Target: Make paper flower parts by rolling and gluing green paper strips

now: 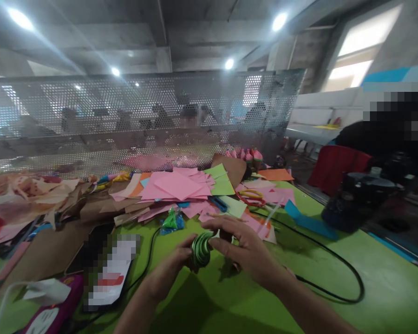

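Both of my hands meet above the green table around a small green rolled paper coil. My left hand pinches the coil from the left with curled fingers. My right hand wraps over its right side, fingers bent around it. The coil shows several wound green layers with pale edges.
A heap of pink, green and orange paper sheets lies behind my hands, with brown card to the left. A black cable loops across the right. Scissors, a perforated metal screen and a dark device stand beyond.
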Motion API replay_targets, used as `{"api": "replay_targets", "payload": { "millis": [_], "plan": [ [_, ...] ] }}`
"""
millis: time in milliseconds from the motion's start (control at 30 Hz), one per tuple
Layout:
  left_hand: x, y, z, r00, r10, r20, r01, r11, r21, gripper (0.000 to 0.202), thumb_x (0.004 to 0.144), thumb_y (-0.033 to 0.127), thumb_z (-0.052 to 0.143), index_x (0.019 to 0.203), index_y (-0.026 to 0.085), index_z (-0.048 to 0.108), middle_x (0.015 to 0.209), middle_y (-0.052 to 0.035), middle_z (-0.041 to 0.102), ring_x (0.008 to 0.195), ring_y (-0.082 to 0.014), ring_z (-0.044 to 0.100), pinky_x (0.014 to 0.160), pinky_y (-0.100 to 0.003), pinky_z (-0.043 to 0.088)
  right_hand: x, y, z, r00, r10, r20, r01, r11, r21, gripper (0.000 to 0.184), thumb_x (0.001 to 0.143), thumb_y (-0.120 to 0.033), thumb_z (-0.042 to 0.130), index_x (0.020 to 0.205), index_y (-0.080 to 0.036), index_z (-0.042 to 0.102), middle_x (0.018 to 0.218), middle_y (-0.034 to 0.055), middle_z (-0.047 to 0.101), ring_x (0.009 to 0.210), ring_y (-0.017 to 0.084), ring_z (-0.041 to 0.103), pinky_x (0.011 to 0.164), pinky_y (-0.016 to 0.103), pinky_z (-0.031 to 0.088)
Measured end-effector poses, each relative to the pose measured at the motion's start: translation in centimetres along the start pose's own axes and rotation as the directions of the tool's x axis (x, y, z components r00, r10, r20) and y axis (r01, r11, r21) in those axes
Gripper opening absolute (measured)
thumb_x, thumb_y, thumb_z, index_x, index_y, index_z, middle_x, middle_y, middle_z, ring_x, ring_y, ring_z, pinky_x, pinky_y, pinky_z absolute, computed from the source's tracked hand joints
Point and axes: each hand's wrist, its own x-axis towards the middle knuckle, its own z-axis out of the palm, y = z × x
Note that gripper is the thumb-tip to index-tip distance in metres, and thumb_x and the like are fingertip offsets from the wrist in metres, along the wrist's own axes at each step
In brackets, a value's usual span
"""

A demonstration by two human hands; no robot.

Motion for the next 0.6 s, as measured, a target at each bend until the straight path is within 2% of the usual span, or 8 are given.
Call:
{"api": "replay_targets", "payload": {
  "millis": [67,167,233,300,367,467,600],
  "plan": [
    [-0.3,0.2,0.5,1.000,0.001,-0.013,-0.001,1.000,-0.009,0.047,0.081,0.041,0.066,0.122,0.019,0.061,0.086,-0.0035,0.065,0.076,-0.0171,0.058,0.064,-0.025,0.040,0.4,0.3,0.3,1.000,-0.010,0.004,0.010,1.000,0.006,0.019,0.093,-0.033,0.062,0.107,-0.023,0.070,0.107,0.0054,0.070,0.106,0.023,0.062,0.091,0.038,0.048],
    [-0.4,0.3,1.2,1.000,0.026,-0.008,-0.026,1.000,0.013,0.057,0.067,0.026,0.080,0.120,0.025,0.060,0.103,-0.0018,0.062,0.091,-0.0183,0.056,0.075,-0.026,0.041,0.5,0.6,0.6,1.000,-0.006,-0.008,0.006,1.000,0.025,0.017,0.094,-0.032,0.061,0.102,-0.022,0.072,0.099,0.0046,0.070,0.100,0.022,0.064,0.088,0.036,0.048],
    [-0.4,0.3,1.5,0.999,-0.008,-0.032,0.011,0.997,0.080,0.069,0.060,0.013,0.082,0.122,0.027,0.057,0.109,-0.0002,0.060,0.097,-0.0187,0.053,0.082,-0.028,0.040,0.4,0.7,0.6,1.000,0.000,-0.019,0.001,1.000,0.027,0.016,0.094,-0.031,0.061,0.101,-0.022,0.072,0.098,0.0043,0.070,0.098,0.021,0.064,0.087,0.034,0.048],
    [-0.3,0.1,1.7,0.995,-0.047,-0.084,0.060,0.987,0.152,0.067,0.059,0.007,0.080,0.120,0.025,0.057,0.103,0.0008,0.060,0.094,-0.0186,0.051,0.084,-0.029,0.040,0.3,0.7,0.6,1.000,-0.001,-0.022,0.001,1.000,0.021,0.015,0.093,-0.029,0.062,0.100,-0.021,0.072,0.096,0.0041,0.069,0.095,0.020,0.064,0.085,0.033,0.048],
    [-0.1,0.0,1.9,0.992,-0.042,-0.117,0.063,0.981,0.181,0.058,0.061,0.008,0.079,0.113,0.022,0.060,0.097,0.0013,0.060,0.091,-0.0182,0.051,0.084,-0.030,0.040,0.3,0.5,0.7,1.000,-0.006,-0.024,0.006,1.000,0.015,0.014,0.092,-0.027,0.062,0.098,-0.020,0.073,0.092,0.0040,0.069,0.091,0.020,0.064,0.082,0.033,0.048],
    [0.0,0.3,2.4,0.995,-0.022,-0.094,0.038,0.984,0.173,0.044,0.064,0.013,0.079,0.104,0.019,0.063,0.087,0.0024,0.058,0.083,-0.0160,0.049,0.080,-0.028,0.040,0.4,0.1,0.8,0.999,-0.017,-0.028,0.017,1.000,0.008,0.013,0.091,-0.025,0.062,0.095,-0.020,0.074,0.088,0.0044,0.069,0.087,0.020,0.064,0.079,0.033,0.048],
    [0.1,0.7,2.9,0.997,-0.003,-0.076,0.014,0.990,0.143,0.040,0.064,0.017,0.082,0.099,0.019,0.063,0.084,0.0025,0.057,0.080,-0.0154,0.048,0.078,-0.028,0.040,0.4,-0.2,1.0,0.999,-0.013,-0.040,0.013,1.000,-0.001,0.013,0.090,-0.023,0.063,0.094,-0.019,0.074,0.088,0.0054,0.070,0.087,0.020,0.064,0.078,0.033,0.049]
  ]
}}
